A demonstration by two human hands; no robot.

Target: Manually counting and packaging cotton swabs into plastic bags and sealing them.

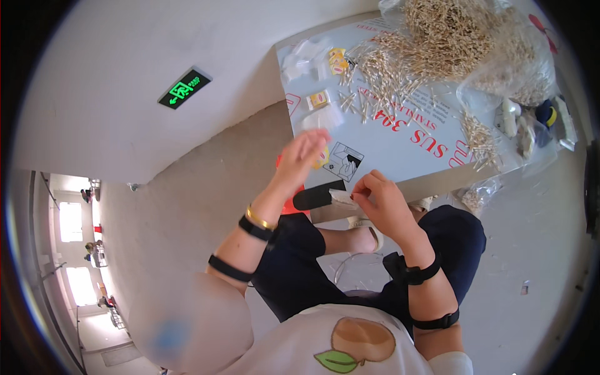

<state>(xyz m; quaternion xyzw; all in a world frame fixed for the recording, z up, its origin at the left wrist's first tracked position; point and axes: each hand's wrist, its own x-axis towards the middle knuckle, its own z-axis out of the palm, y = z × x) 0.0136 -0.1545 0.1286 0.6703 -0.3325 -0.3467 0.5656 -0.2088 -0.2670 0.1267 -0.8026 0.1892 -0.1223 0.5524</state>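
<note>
My right hand [382, 205] is at the table's near edge, thumb and fingertips pinched on the end of a small clear plastic bag [341, 198]. What is inside the bag looks whitish. Left of the bag, a black flat strip with a rounded end [312, 196] juts past the table edge. My left hand [302, 156] is raised at the table's left corner, fingers stretched out and slightly blurred. Partly behind it shows a yellow card [322, 157]; whether the hand touches it I cannot tell. Above lie a pile of clear bags [324, 117] and a yellow card packet [318, 99].
Loose cotton swabs [384, 72] spread over the grey-blue printed table top [390, 147]. A large clear bag of swabs [512, 62] bulges at the far right, near a tape roll [546, 114]. More clear bags [305, 59] lie far left. Something orange-red [289, 205] is below my left hand.
</note>
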